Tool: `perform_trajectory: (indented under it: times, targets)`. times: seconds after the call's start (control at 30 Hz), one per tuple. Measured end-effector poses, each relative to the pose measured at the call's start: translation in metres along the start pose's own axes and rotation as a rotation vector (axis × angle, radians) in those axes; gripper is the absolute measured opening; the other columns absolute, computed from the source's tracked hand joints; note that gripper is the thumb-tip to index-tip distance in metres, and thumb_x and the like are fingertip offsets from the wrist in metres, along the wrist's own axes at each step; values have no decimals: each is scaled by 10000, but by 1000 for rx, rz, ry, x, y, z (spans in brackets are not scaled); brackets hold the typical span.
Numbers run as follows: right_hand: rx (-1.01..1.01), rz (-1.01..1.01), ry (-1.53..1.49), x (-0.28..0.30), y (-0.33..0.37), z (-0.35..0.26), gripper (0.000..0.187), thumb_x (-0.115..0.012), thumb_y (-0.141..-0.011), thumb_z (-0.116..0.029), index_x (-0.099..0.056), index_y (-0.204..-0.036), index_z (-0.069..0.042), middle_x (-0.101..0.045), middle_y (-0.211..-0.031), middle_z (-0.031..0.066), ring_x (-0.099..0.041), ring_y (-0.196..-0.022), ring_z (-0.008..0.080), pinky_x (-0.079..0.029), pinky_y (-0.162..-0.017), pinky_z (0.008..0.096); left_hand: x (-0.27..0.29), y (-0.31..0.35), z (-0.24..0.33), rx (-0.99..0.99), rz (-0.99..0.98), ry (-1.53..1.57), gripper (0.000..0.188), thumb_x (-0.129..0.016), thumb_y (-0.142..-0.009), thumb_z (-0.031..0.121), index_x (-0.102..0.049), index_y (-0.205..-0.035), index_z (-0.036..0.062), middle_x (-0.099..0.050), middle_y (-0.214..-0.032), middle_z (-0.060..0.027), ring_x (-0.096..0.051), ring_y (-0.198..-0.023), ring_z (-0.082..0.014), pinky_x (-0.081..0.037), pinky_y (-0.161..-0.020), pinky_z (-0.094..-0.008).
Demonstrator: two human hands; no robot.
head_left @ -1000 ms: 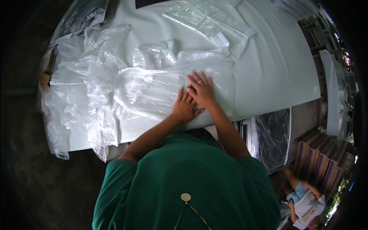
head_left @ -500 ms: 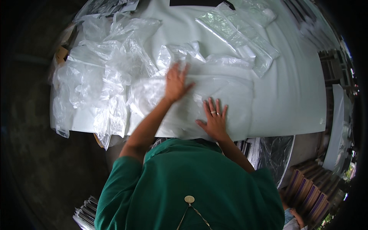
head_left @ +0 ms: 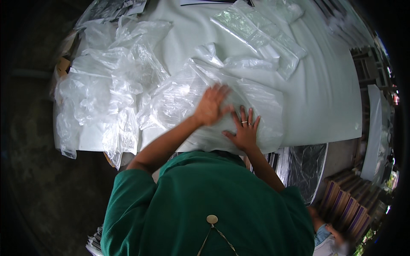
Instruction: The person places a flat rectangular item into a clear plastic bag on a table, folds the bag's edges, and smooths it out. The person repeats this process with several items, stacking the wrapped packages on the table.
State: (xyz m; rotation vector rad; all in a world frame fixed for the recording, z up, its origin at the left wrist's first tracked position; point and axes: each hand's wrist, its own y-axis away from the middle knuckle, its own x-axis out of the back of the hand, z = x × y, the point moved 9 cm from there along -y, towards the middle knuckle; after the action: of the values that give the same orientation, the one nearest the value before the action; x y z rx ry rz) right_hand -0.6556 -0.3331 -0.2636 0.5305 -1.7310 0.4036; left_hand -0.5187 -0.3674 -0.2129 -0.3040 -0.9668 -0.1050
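Observation:
A clear plastic bag (head_left: 171,100) lies spread in front of me, wrinkled on its left and smoother on its right. Over its middle is my left hand (head_left: 211,104), fingers stretched out and a little blurred; whether it touches the film I cannot tell. My right hand (head_left: 246,129) rests flat on the bag with its fingers spread and a ring on one of them. Neither hand grips anything. To the left, a loose heap of crumpled clear plastic bags (head_left: 100,81) hangs partly over the table's near edge.
The table (head_left: 324,98) has a pale, slightly rippled cover. Flat folded clear plastic (head_left: 262,36) lies at the far right. Stacked brown cardboard (head_left: 346,205) stands below right, near another person's arm (head_left: 335,234). Dark film-wrapped material (head_left: 305,168) shows beneath the table's near edge.
My left hand has swept right and slightly nearer, toward my right hand. The bag's far left part is now more wrinkled and pulled up. My right hand has barely moved.

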Motion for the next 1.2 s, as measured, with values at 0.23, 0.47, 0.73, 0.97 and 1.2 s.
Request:
perform_trajectory:
  times: [0.23,0.47,0.73,0.97,1.2]
  targets:
    - [-613,100,232,49,14,194,722,-470,-809,-568,-270,-1385,-182,-245,-1433,128,-198,-1308,392,-125,-995,638,34,45,-142,351,-96,-512,675,-385,-856,561,-227,-1399,192,-169,-1468,-51,-141,-1356,-207,-89,-1081,-493]
    - [249,64,-227,42,6,-35,544,-624,-753,-323,-460,-1243,-152,-449,-1252,113,-370,-1190,335,-290,-982,491,-36,34,-20,143,-208,-356,733,-415,-835,582,-199,-1409,181,-103,-1475,-116,-59,-1359,-320,-53,-1070,-538]
    - [28,-760,-109,-16,148,48,280,-572,-795,-336,-602,-892,-74,-614,-793,136,-591,-677,299,-459,-639,432,-7,38,-84,373,-64,-472,733,-348,-833,629,-217,-1404,189,-131,-1469,-113,-82,-1356,-307,-38,-1073,-514]
    - [-548,523,232,65,55,82,405,-636,-789,-316,-551,-1038,-8,-610,-885,131,-590,-760,230,-459,-690,336,-16,26,-75,417,-71,-453,724,-292,-843,638,-197,-1410,197,-112,-1474,-110,-56,-1360,-299,-20,-1081,-499]
    - [-849,562,-1393,17,94,134,164,-686,-729,-120,-548,-795,-61,-509,-707,4,-469,-598,76,-370,-495,226,-15,28,-78,375,-3,-395,706,-298,-851,615,-220,-1404,182,-148,-1469,-98,-85,-1358,-292,-25,-1079,-499]
